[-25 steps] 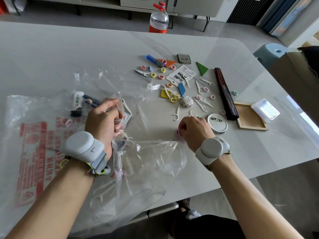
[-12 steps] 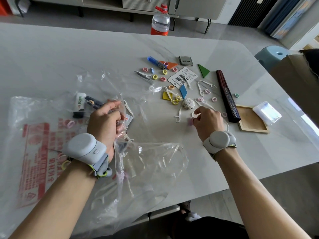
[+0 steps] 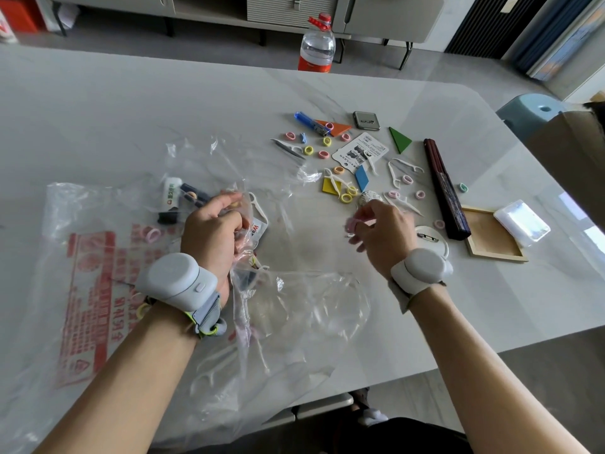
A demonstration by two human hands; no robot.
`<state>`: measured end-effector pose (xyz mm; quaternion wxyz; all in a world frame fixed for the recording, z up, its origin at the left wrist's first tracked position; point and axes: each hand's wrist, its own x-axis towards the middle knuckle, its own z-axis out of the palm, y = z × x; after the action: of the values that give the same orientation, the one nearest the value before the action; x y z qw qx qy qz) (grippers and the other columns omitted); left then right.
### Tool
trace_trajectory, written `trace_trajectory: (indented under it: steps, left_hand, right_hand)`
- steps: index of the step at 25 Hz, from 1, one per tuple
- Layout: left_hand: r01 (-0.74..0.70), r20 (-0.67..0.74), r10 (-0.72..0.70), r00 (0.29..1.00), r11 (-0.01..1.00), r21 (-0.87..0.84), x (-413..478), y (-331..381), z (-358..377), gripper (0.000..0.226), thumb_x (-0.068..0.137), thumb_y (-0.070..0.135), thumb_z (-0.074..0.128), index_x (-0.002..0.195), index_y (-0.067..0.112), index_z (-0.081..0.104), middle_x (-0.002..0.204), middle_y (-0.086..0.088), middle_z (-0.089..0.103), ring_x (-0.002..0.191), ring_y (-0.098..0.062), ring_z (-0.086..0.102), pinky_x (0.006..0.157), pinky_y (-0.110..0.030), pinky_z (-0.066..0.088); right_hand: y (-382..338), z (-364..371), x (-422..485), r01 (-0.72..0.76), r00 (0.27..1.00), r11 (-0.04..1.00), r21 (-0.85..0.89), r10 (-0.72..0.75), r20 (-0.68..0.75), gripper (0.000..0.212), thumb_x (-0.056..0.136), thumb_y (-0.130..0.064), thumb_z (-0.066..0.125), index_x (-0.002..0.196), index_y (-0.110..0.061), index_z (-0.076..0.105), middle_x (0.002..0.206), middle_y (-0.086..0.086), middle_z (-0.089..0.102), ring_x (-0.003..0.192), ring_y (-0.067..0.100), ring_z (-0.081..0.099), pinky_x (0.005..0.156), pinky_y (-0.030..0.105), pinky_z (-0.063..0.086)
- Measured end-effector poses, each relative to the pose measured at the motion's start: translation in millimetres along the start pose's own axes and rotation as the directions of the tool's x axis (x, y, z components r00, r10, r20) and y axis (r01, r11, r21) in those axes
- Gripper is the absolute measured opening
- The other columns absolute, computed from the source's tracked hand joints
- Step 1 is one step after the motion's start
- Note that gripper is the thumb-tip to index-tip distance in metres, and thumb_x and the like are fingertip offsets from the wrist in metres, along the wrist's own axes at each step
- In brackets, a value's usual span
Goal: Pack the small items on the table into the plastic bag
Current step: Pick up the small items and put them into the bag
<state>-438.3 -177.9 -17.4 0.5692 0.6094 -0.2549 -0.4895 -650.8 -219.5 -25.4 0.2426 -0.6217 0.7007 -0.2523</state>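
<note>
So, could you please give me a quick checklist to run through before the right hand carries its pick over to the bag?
1. Right hand has an item: ok, a pink ring is pinched in its fingers.
2. Grip secure: cannot tell, blurred.
3. Left hand grips the plastic bag: ok.
4. Bag mouth open wide enough: cannot tell, the film is crumpled.
5. Path between the hands free of items: ok.
6. More items left on the table: ok, many rings and floss picks remain.

table: glossy stone-look | plastic bag: clear, crinkled | frame: wood
</note>
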Motion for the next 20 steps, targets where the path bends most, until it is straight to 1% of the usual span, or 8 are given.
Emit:
trace_trajectory:
  steps: [3,7,10,12,14,15,17,20]
  left_hand:
    - [-0.003,-0.003,0.003,1.0,0.999,0.043,1.0,2.3,-2.5,0.045,0.08,-0.009,0.041,0.113,0.009,0.065,0.07,-0.007,0.053,0.038,-0.006,0.036,0.037,-0.016,0.026]
    - [-0.022,0.004,0.022,1.0,0.998,0.06,0.7,6.5,-7.5,0.044,0.081,-0.009,0.041,0.112,0.012,0.065,0.063,-0.007,0.049,0.034,-0.005,0.034,0.037,-0.015,0.027]
    - [-0.023,-0.001,0.023,1.0,0.999,0.029,2.8,6.2,-10.7,0.045,0.078,-0.01,0.041,0.109,0.011,0.067,0.053,-0.002,0.048,0.039,-0.01,0.034,0.04,-0.017,0.027]
    - [-0.018,0.0,0.018,1.0,1.0,0.016,4.4,6.4,-11.9,0.046,0.077,-0.01,0.04,0.108,0.011,0.067,0.053,-0.002,0.048,0.041,-0.012,0.034,0.041,-0.018,0.026]
    - [-0.019,0.001,0.019,1.0,1.0,0.001,3.7,7.1,-11.4,0.047,0.077,-0.011,0.039,0.108,0.011,0.067,0.058,-0.006,0.048,0.039,-0.01,0.032,0.04,-0.018,0.026]
    - [-0.022,0.001,0.022,1.0,1.0,-0.013,3.1,6.8,-11.0,0.047,0.077,-0.011,0.039,0.108,0.01,0.067,0.056,-0.004,0.048,0.038,-0.009,0.031,0.04,-0.017,0.026]
    - [-0.031,-0.008,0.03,1.0,0.999,-0.017,2.3,6.6,-10.0,0.047,0.076,-0.011,0.04,0.108,0.01,0.067,0.05,0.001,0.048,0.037,-0.009,0.031,0.039,-0.017,0.025]
    - [-0.023,-0.018,0.023,1.0,1.0,0.003,2.6,6.1,-8.0,0.046,0.077,-0.011,0.042,0.109,0.01,0.067,0.054,-0.002,0.05,0.037,-0.008,0.032,0.037,-0.017,0.024]
  right_hand:
    - [-36.6,23.1,-22.0,0.024,0.977,0.965,0.259,-0.078,0.198,0.002,0.083,-0.004,0.067,0.083,-0.005,0.065,0.076,0.006,0.073,0.056,0.019,0.07,0.054,0.032,0.059]
    - [-60.4,50.3,-34.7,0.089,0.899,0.948,0.304,-0.208,0.385,0.018,0.077,0.006,0.065,0.083,-0.011,0.07,0.078,0.001,0.074,0.068,0.017,0.072,0.076,0.034,0.06]
    - [-67.1,49.6,-39.9,0.145,0.719,0.948,0.283,-0.297,0.628,0.024,0.078,0.006,0.065,0.093,-0.011,0.072,0.087,0.001,0.073,0.079,0.013,0.069,0.088,0.03,0.055]
    - [-67.7,47.7,-42.7,0.23,0.651,0.942,0.243,-0.335,0.681,0.029,0.083,0.006,0.06,0.105,-0.009,0.07,0.099,0.003,0.073,0.086,0.012,0.067,0.088,0.024,0.052]
    - [-66.6,42.3,-42.9,0.178,0.668,0.949,0.261,-0.311,0.676,0.032,0.085,0.008,0.055,0.109,-0.008,0.069,0.107,0.006,0.072,0.089,0.016,0.068,0.084,0.025,0.055]
    - [-64.5,40.2,-42.1,0.098,0.691,0.95,0.297,-0.279,0.666,0.032,0.085,0.009,0.053,0.106,-0.009,0.069,0.107,0.006,0.072,0.084,0.017,0.069,0.074,0.025,0.057]
    - [-56.5,37.0,-37.4,0.066,0.79,0.958,0.279,-0.221,0.572,0.027,0.086,0.005,0.054,0.098,-0.013,0.07,0.097,0.002,0.073,0.07,0.015,0.069,0.059,0.019,0.052]
    - [-33.5,27.9,-19.6,0.196,0.963,0.971,-0.139,-0.163,0.216,0.015,0.087,-0.017,0.061,0.099,-0.022,0.069,0.098,-0.005,0.069,0.082,0.013,0.066,0.069,0.02,0.049]
